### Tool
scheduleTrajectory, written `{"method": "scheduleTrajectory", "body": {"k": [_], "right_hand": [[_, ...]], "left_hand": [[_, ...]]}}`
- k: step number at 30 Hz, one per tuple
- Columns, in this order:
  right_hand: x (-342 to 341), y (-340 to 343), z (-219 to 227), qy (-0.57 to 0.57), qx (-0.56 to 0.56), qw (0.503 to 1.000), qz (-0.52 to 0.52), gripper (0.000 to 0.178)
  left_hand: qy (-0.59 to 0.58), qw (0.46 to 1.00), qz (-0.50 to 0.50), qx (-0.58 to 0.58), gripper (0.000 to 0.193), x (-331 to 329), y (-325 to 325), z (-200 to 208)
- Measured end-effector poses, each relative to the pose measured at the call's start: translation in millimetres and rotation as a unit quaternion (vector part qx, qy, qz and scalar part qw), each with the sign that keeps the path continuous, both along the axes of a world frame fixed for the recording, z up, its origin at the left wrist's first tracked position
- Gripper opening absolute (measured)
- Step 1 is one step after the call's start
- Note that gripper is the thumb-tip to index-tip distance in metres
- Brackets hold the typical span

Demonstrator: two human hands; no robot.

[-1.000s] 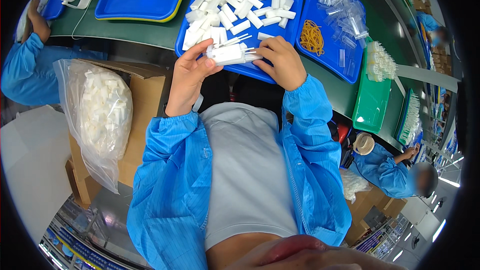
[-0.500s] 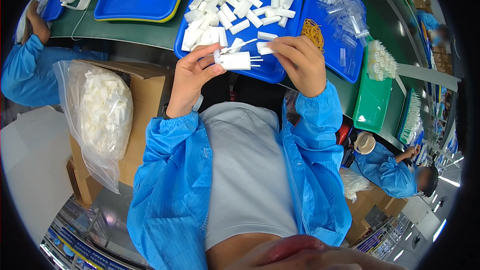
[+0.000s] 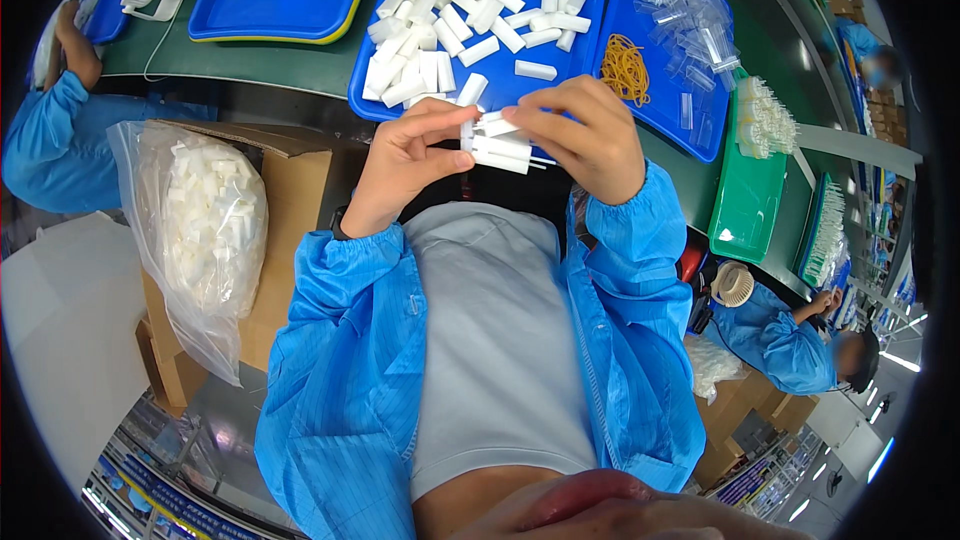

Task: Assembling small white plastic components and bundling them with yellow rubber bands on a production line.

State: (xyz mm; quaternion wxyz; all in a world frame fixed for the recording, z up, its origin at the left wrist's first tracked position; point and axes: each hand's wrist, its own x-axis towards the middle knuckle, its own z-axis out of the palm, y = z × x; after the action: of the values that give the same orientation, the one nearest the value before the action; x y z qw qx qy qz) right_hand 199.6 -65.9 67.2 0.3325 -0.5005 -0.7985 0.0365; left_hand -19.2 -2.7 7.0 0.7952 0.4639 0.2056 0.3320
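My left hand [image 3: 410,158] pinches the base of a white pronged plastic piece [image 3: 502,154] between thumb and fingers. Thin prongs stick out of it to the right, and a white block sits on part of it. A second white block [image 3: 496,125] is in the fingertips of my right hand [image 3: 595,138], lying against the upper prongs; my fingers hide how far it is on. Just beyond both hands is a blue tray [image 3: 588,52], heaped with loose white blocks [image 3: 470,0]. One block [image 3: 535,70] lies apart near my right fingers.
Right of it, another blue tray [image 3: 622,28] carries yellow rubber bands [image 3: 626,70] and clear plastic sleeves [image 3: 685,20]. A green tray [image 3: 745,212] holds white pronged pieces [image 3: 765,120]. At left, a bag of white blocks [image 3: 215,230] rests on a cardboard box [image 3: 300,205]. Co-workers sit on both sides.
Both hands have come slightly nearer to me, the left also shifting right. The block in my right hand has moved left onto or against the upper prongs of the piece.
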Motion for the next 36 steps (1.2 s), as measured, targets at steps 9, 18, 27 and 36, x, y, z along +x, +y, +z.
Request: {"method": "scheduleTrajectory", "body": {"k": [9, 18, 27, 36], "right_hand": [[15, 13, -15, 0.152, -0.063, 0.985, 0.051, 0.032], [31, 23, -67, -0.101, -0.044, 0.975, -0.194, 0.023], [28, 18, -53, -0.003, -0.067, 0.98, -0.187, 0.021], [15, 1, -14, 0.046, -0.022, 0.983, -0.179, 0.021]], "left_hand": [[0.02, 0.999, -0.034, -0.033, 0.051, 0, -2, 2], [0.036, 0.997, -0.015, -0.072, 0.046, -7, 3, 7], [0.019, 0.991, 0.036, -0.129, 0.037, -8, 7, -7], [0.032, 0.996, 0.048, -0.073, 0.043, -8, 6, -11]]}}
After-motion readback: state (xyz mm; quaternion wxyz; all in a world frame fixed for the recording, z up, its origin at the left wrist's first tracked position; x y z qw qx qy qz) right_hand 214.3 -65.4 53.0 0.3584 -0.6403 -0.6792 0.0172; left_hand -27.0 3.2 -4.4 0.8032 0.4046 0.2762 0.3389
